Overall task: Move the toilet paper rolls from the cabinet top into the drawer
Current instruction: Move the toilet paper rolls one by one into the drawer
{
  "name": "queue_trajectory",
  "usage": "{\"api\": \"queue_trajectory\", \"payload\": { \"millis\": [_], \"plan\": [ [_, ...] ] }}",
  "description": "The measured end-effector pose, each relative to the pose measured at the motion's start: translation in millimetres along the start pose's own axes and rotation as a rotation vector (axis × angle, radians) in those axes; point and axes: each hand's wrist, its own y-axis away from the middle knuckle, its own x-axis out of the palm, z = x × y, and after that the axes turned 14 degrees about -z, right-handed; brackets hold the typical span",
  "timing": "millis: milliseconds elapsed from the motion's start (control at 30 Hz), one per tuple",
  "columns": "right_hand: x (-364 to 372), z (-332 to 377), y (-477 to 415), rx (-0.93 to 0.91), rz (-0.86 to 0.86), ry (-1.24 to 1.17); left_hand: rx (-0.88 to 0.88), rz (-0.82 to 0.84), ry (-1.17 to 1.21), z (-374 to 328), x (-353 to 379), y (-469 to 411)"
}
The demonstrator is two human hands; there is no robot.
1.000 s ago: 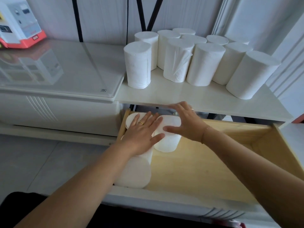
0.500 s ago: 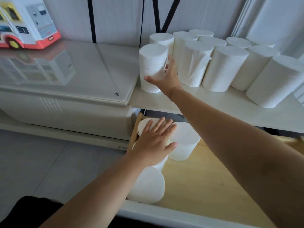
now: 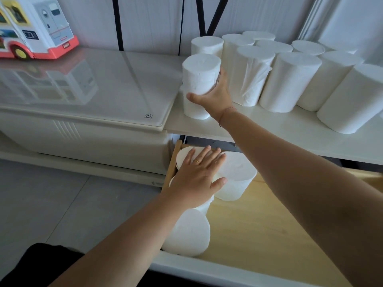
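Your right hand (image 3: 215, 94) has risen from the drawer (image 3: 259, 235), its fingers now wrapping the roll (image 3: 200, 83) at the cabinet top's (image 3: 269, 129) left edge; left hand (image 3: 199, 179) stays flat, fingers spread, on stored rolls (image 3: 236, 175).

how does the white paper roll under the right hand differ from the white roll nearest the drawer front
The white paper roll gripped by the right hand stands on the white cabinet top; the white roll nearest the drawer front sits inside the wooden drawer. The first is grasped round its side; the second is untouched, since the left hand rests on rolls behind it. Both are plain white cylinders standing upright.
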Motion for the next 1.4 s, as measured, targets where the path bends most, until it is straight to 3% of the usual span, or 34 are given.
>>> {"api": "queue_trajectory", "payload": {
  "millis": [600, 733, 1167, 1233, 1333, 1400],
  "plan": [
    [-232, -13, 135, 0.071, 0.175, 0.094, -0.01, 0.024, -0.045, 1, 3, -1],
    [-241, -54, 152, 0.159, 0.227, 0.257, 0.006, -0.001, -0.052, 1, 3, -1],
    [-225, -124, 168, 0.295, 0.245, 0.349, -0.014, 0.011, -0.039, 1, 2, 0],
    [-229, -122, 166, 0.311, 0.309, 0.348, -0.015, 0.009, -0.038, 1, 2, -1],
    [-249, -109, 150, 0.363, 0.552, 0.313, -0.015, 0.009, -0.043, 2, 3, -1],
    [-260, -98, 135, 0.39, 0.601, 0.31, -0.014, 0.003, -0.038, 2, 3, -1]
  ]
}}
